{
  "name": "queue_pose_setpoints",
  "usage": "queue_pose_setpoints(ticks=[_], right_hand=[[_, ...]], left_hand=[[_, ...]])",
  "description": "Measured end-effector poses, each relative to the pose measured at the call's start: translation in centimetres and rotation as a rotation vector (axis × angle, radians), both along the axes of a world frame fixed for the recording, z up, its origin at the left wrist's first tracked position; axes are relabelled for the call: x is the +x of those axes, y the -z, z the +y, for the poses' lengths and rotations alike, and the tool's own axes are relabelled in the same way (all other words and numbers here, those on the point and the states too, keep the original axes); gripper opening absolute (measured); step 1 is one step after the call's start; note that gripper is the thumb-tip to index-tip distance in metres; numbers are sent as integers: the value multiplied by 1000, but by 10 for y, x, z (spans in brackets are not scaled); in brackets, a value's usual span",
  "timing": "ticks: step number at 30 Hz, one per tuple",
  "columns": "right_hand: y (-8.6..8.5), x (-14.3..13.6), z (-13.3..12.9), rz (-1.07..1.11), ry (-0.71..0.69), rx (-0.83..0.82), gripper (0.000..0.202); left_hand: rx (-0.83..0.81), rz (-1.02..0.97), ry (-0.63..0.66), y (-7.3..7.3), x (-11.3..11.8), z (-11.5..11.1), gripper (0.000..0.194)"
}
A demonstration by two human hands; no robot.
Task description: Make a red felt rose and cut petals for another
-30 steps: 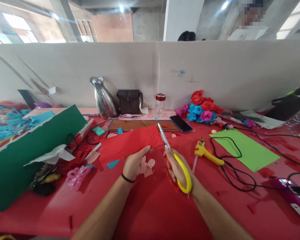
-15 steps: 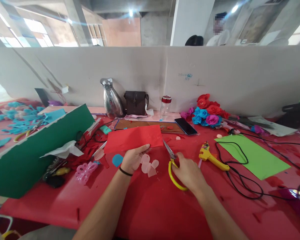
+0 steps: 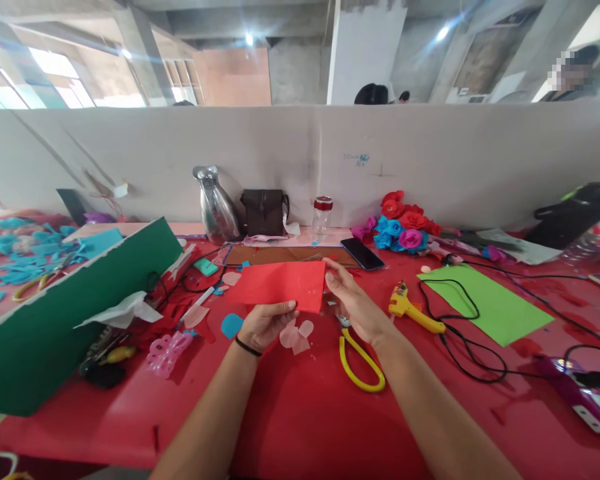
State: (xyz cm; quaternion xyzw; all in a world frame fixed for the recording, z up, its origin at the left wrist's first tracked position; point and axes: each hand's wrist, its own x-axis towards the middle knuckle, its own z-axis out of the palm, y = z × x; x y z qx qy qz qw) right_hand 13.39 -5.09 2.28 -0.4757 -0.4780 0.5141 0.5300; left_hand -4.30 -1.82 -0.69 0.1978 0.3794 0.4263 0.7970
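Observation:
A red sheet of paper [image 3: 280, 285] is held up over the table between my two hands. My left hand [image 3: 270, 325], a black band at its wrist, pinches the lower edge with the thumb on top. My right hand [image 3: 353, 300] has its fingertips on the sheet's right edge, the fingers partly curled. Yellow-handled scissors [image 3: 347, 360] lie on the table below my right hand, their blades mostly hidden by it. Pale pink paper petals [image 3: 296, 337] lie beside my left hand, and a blue paper petal [image 3: 231, 326] is on its other side.
A yellow glue gun [image 3: 414, 313] with a black cord lies right, near a green sheet [image 3: 490, 303]. Paper roses [image 3: 405, 223], a phone [image 3: 363, 253], a glass jar [image 3: 322, 217], a bag [image 3: 264, 212] and a steel jug [image 3: 217, 207] are behind. A green board [image 3: 85, 313] leans left.
My right hand has let go of the scissors, now lying on the table, and moved up to the red paper's right edge. The paper has shifted slightly, still in my left hand.

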Motion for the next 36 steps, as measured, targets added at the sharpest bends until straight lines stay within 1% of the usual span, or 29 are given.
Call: queue_pose_setpoints(ticks=[1,2,3,6,7,9,11,13,15,17,20,22,23,24,26,27,28,29,30,31,34,35,36], right_hand=[[1,-1,4,50,-19,2,44],[2,-1,6,77,-8,7,43],[4,0,8,94,35,13,43],[8,6,9,138,224,34,42],[9,7,8,150,254,47,41],[9,6,6,153,234,79,43],[9,4,4,138,143,96,46],[11,2,5,89,69,100,42],[15,3,7,37,63,94,42],[19,9,9,36,142,72,44],[25,18,12,91,321,36,42],[25,19,12,88,375,55,37],[25,18,11,76,351,82,35],[24,16,9,65,293,113,36],[23,9,6,60,115,146,48],[23,6,5,55,32,139,48],[24,4,5,35,-23,122,42],[25,3,5,4,-39,106,38],[27,5,6,-30,-20,99,38],[30,8,9,-62,27,106,40],[37,26,17,-101,263,173,41],[39,33,19,-143,339,197,41],[41,39,20,-236,408,218,39]], left_hand=[[-5,17,-10,-1,0,0,19],[-11,36,-19,-3,-1,0,21],[-19,52,-29,-5,-2,1,22],[-35,63,-52,-8,-6,4,27],[-36,57,-51,-7,-7,4,27],[-39,52,-31,-6,-7,5,23],[-41,60,6,-4,-6,4,18],[-45,80,43,-3,-5,3,16],[-46,106,59,-4,-5,3,18],[-44,132,45,-6,-7,4,23],[-29,129,-25,-9,-10,7,31],[-24,118,-48,-10,-11,7,31],[-25,124,-34,-9,-11,7,29],[-27,139,-4,-8,-11,7,28],[-26,177,71,-6,-12,6,24],[-27,191,103,-5,-12,6,22],[-30,196,121,-4,-13,6,20],[-32,191,117,-4,-14,6,19],[-35,177,94,-4,-16,8,19],[-33,155,50,-4,-17,9,20],[12,63,-153,-7,-21,15,26],[36,34,-217,-8,-22,16,28],[57,11,-271,-9,-22,18,29]])
